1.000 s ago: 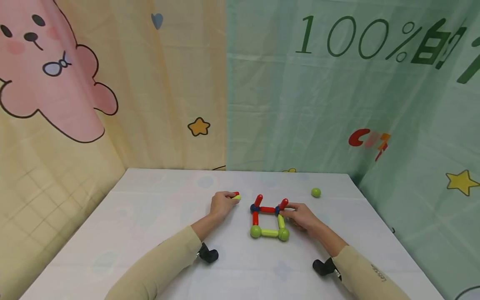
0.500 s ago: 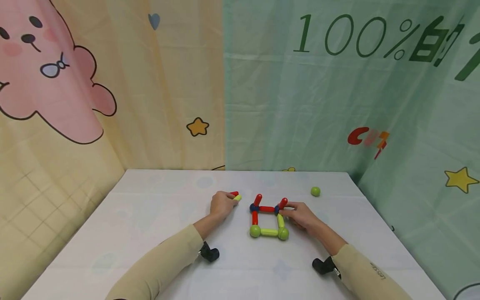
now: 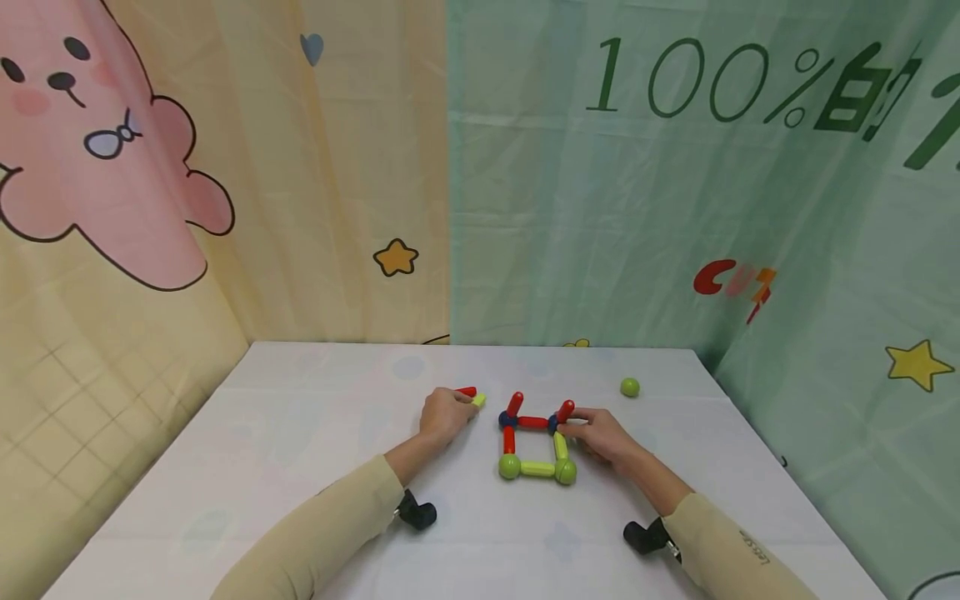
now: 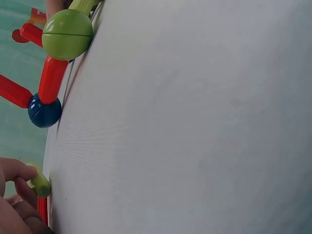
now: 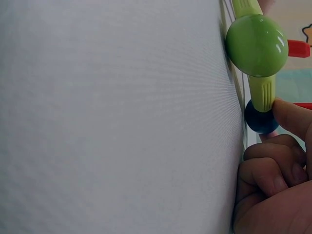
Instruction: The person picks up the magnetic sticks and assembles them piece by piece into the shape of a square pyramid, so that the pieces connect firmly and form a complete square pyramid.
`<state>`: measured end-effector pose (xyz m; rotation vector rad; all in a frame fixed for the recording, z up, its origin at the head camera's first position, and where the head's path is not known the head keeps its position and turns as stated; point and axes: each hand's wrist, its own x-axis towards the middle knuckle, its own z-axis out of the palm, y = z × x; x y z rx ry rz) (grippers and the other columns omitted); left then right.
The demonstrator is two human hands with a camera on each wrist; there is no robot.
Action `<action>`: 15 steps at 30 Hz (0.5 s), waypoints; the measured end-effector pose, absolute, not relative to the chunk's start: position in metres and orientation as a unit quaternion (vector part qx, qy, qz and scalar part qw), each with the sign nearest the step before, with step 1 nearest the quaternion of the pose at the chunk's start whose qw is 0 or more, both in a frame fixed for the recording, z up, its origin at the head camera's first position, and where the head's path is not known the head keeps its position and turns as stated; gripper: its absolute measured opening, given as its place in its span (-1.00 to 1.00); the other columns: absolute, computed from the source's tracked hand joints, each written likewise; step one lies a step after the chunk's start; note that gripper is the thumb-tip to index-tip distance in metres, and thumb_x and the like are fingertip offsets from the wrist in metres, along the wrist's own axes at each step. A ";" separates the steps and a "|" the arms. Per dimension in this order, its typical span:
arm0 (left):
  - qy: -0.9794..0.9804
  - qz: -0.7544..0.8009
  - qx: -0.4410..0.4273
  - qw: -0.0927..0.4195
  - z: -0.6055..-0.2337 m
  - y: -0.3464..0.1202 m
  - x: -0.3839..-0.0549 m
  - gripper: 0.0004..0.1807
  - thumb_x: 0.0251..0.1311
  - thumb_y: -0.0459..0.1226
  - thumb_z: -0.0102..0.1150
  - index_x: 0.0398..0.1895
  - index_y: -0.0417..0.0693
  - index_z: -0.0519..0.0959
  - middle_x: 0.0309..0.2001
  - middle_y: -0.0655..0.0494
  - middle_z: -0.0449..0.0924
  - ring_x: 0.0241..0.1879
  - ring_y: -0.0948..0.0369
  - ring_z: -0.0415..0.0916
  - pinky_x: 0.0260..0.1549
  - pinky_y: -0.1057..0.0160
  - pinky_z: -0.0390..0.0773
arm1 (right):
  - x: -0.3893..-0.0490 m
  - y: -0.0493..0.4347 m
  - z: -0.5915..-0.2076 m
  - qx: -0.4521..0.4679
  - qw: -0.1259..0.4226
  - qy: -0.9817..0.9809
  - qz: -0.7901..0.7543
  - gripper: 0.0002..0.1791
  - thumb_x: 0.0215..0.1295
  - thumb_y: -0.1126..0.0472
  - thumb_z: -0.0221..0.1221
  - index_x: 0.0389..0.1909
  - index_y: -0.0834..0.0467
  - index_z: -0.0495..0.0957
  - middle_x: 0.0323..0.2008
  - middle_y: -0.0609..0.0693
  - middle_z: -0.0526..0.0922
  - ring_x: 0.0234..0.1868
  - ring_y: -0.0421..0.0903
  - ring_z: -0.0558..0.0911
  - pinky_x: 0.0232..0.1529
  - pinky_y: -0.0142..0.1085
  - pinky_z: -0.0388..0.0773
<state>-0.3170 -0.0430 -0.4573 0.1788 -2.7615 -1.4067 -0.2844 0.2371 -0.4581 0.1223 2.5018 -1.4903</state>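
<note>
My left hand (image 3: 444,414) pinches a short yellow-green magnetic stick (image 3: 478,401) between thumb and finger. A red stick (image 3: 468,391) shows just beyond those fingers; whether they also hold it, I cannot tell. To the right lies a square of sticks joined by balls. Two green balls (image 3: 509,466) form its front corners, two blue balls its back ones. A red stick (image 3: 515,404) rises from each blue ball. My right hand (image 3: 598,434) pinches the back right blue ball (image 5: 262,118) with thumb and finger, its other fingers curled on the table.
A loose green ball (image 3: 630,387) lies at the back right of the white table (image 3: 330,500). Patterned curtains (image 3: 352,167) hang behind the table and along its sides. Black wrist mounts (image 3: 417,511) stick out below both forearms.
The yellow-green stick has shifted slightly to the right in the left fingers, and more of the red stick shows behind it. The right hand and the square stay nearly still.
</note>
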 end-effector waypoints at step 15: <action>-0.848 -0.529 0.019 -0.014 -0.453 -0.044 -0.297 -0.75 0.23 -0.19 0.34 -0.09 -0.08 0.78 0.02 -0.01 0.68 0.03 0.07 0.50 -0.08 0.19 0.62 | -0.286 0.239 -0.461 0.036 0.109 0.853 -0.509 -0.40 0.32 0.06 0.28 0.33 0.18 0.48 -0.76 -0.12 0.15 -0.76 -0.17 0.10 -0.68 -0.35 0.09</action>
